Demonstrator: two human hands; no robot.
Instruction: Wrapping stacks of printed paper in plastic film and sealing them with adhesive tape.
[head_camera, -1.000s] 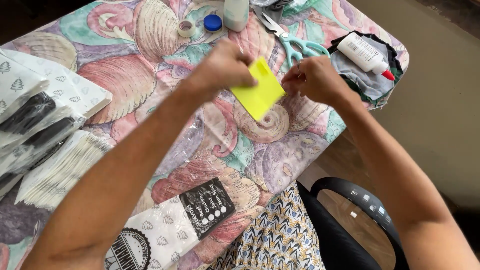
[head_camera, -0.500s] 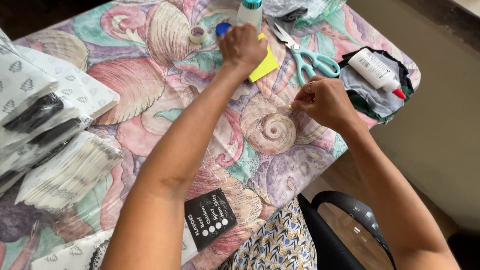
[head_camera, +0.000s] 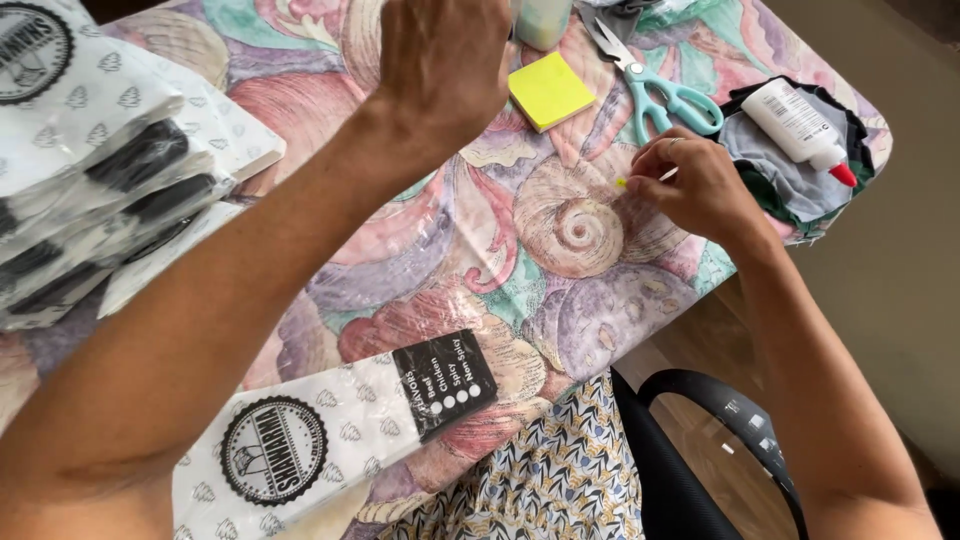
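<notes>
Pinching a tiny yellow scrap (head_camera: 621, 183) between its fingertips, the right hand (head_camera: 700, 190) sits right of centre in the frame, low over the counter (head_camera: 560, 290) with its shell-pattern plastic cover. So that grip is clenched on the scrap, and a thin pale stick-like thing pokes out by the fingers too, but I can't tell what it is.

The left hand (head_camera: 445, 60) is up at the top middle of the frame, arm stretched right across the counter. Its fingers curl down, though from this angle I honestly can't tell whether that grip has anything in it or is just loose. Just to the right of it lies a yellow sticky note pad (head_camera: 551, 91), flat on the counter, not touching the hand as far as I can see. A pale bottle (head_camera: 543, 20) stands right above the pad at the frame's top edge.

Teal-handled scissors (head_camera: 660, 85) lie closed in the upper right, near the pad. Further right a white glue bottle (head_camera: 797, 122) with a red tip rests on a dark cloth (head_camera: 790, 175) at the counter's corner.

Left side of the frame has a stack of printed paper bags (head_camera: 90, 190), and one more printed paper bag (head_camera: 330, 440) lies flat at the bottom. A black chair (head_camera: 720, 440) shows lower right.
</notes>
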